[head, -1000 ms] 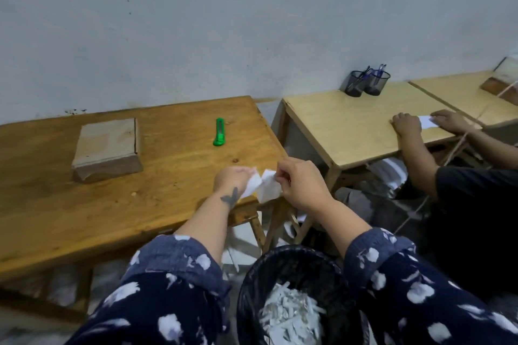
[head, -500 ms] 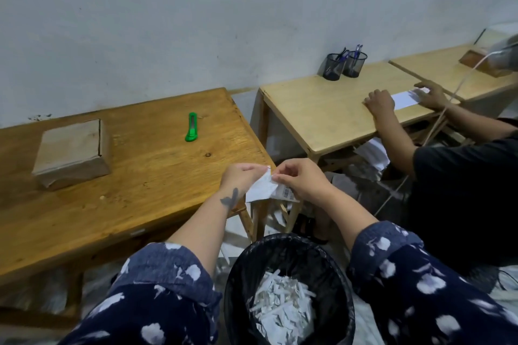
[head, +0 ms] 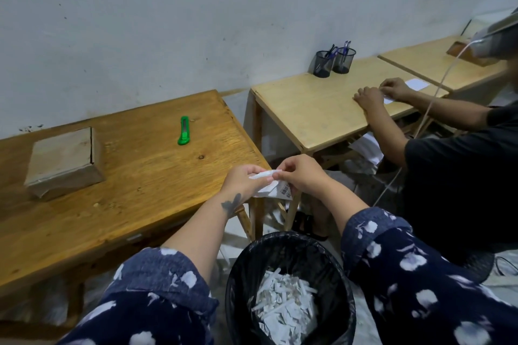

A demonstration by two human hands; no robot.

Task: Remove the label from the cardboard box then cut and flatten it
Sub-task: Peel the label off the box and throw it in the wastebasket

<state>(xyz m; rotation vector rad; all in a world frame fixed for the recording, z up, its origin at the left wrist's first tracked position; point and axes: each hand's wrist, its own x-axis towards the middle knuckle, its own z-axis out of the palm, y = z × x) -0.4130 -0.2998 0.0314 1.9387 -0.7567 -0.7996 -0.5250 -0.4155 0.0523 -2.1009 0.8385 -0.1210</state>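
Observation:
A white paper label (head: 273,187) with a barcode is pinched between my left hand (head: 244,182) and my right hand (head: 301,175), just past the right end of the brown wooden table (head: 134,185) and above a black bin (head: 290,288). The label is crumpled and partly torn. A closed, flat cardboard box (head: 63,162) lies on the table's left part, far from both hands. A green utility knife (head: 183,134) rests near the table's back edge.
The black bin between my knees holds several white paper scraps. To the right a second person in black works with paper on a light wooden desk (head: 316,112). Two mesh pen cups (head: 333,63) stand at that desk's back. A wall runs behind the tables.
Both hands have kept working the label over the bin; a strip now sticks up between my fingers. The view has swung a little to the right.

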